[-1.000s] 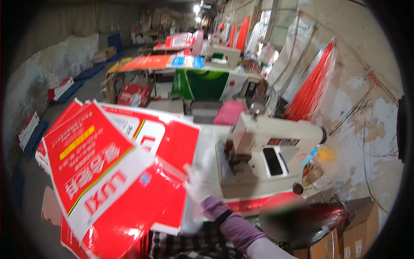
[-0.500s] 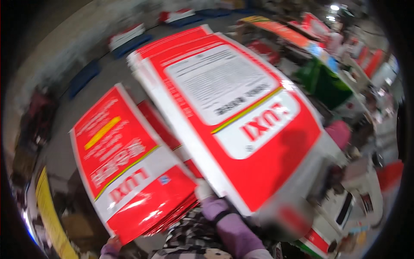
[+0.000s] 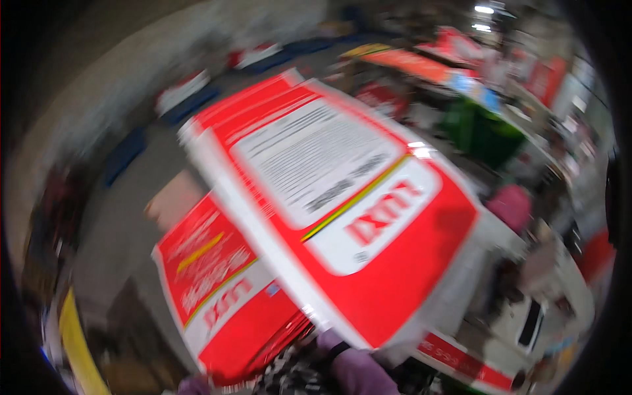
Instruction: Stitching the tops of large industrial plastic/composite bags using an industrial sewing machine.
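Note:
A small stack of red and white printed sacks [image 3: 230, 349] sits low in front of my body, its far right part hidden behind the big stack. At its near left corner is my left hand [image 3: 195, 384], mostly cut off by the lower edge; only a blurred bit of the purple sleeve and hand shows. My right hand [image 3: 321, 328] is at the right side of the small stack, beneath a purple sleeve with a black band; its fingers are hidden. Both hands appear closed on this stack. Beside it, a larger pile of red and white sacks [image 3: 408, 276] slants across the middle.
A white sewing-machine-like unit [image 3: 536, 322] stands at right, with a pink object [image 3: 510, 207] and a green container [image 3: 484, 131] beyond. Blue pallets [image 3: 125, 155] lie along the wall. A tan piece [image 3: 174, 201] and a yellow strip [image 3: 79, 342] are at left.
The small stack has shifted right and nearer to me, so the big pile covers more of it. A tan piece now shows behind it. My left hand has moved lower, mostly leaving view.

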Tool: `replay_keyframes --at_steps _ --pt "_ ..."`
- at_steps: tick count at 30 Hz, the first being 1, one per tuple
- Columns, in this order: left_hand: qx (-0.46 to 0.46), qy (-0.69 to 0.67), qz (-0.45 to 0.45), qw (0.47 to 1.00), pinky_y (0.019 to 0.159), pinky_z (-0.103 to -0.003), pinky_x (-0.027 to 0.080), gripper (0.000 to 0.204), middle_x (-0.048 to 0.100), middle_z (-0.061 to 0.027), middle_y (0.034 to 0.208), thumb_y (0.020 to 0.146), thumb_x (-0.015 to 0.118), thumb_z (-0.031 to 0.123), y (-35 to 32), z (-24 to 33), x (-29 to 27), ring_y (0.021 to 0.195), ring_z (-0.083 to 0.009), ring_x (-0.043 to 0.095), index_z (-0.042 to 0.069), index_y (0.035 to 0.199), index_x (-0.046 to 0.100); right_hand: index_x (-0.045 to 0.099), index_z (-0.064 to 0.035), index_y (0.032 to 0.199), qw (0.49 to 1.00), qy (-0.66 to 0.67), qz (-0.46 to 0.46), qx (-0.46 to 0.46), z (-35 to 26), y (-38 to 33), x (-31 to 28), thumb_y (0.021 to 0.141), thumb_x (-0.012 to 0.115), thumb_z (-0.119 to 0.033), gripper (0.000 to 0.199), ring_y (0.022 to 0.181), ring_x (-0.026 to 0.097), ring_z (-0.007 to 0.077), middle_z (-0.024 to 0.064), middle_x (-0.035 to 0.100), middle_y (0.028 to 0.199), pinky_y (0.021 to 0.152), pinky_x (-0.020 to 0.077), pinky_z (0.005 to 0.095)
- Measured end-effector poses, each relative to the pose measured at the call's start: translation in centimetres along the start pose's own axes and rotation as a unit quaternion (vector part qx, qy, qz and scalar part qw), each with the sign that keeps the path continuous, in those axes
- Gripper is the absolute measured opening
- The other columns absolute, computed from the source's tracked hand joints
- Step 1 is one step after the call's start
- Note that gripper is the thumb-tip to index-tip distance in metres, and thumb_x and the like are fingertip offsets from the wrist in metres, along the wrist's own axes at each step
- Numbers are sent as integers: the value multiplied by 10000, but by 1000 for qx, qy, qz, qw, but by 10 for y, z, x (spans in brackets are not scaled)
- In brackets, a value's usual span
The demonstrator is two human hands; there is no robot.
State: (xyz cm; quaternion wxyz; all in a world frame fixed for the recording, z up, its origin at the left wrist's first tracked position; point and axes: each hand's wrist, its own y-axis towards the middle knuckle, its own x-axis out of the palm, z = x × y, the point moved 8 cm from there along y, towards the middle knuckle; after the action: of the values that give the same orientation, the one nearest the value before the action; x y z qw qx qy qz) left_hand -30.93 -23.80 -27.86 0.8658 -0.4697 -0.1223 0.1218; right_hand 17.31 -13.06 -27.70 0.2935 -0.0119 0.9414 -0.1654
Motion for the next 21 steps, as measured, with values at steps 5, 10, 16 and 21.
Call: replay_keyframes --at_steps 5,10,16,21 --pt "192 245 -92 946 967 -414 444 309 624 -126 1201 828 605 130 -37 161 148 1149 -261 568 85 1133 614 682 -65 943 971 -11 -93 -219 -108 -20 30 790 545 -173 232 870 633 355 172 674 900 786 503 436" --pt "569 519 -284 571 990 -404 417 323 626 -105 1212 778 628 87 -127 153 407 1189 -251 546 128 1098 653 689 -79 927 934 -34 -88 -344 -121 -97 3 785 561 -198 226 845 640 358 158 679 890 774 509 434" --pt "713 613 -185 285 782 -442 404 387 588 -44 944 616 807 399 -212 -16 605 939 -287 557 192 904 651 702 -107 872 933 -84 -34 -348 -87 -142 -25 847 532 -305 262 765 650 331 151 678 832 709 499 443" --pt "594 594 -379 390 726 -405 440 102 641 -31 766 693 778 208 -137 -1 611 785 -240 603 157 747 709 659 -84 875 980 -10 17 -198 -76 -194 -188 845 539 -233 194 785 623 347 168 646 840 720 505 427"
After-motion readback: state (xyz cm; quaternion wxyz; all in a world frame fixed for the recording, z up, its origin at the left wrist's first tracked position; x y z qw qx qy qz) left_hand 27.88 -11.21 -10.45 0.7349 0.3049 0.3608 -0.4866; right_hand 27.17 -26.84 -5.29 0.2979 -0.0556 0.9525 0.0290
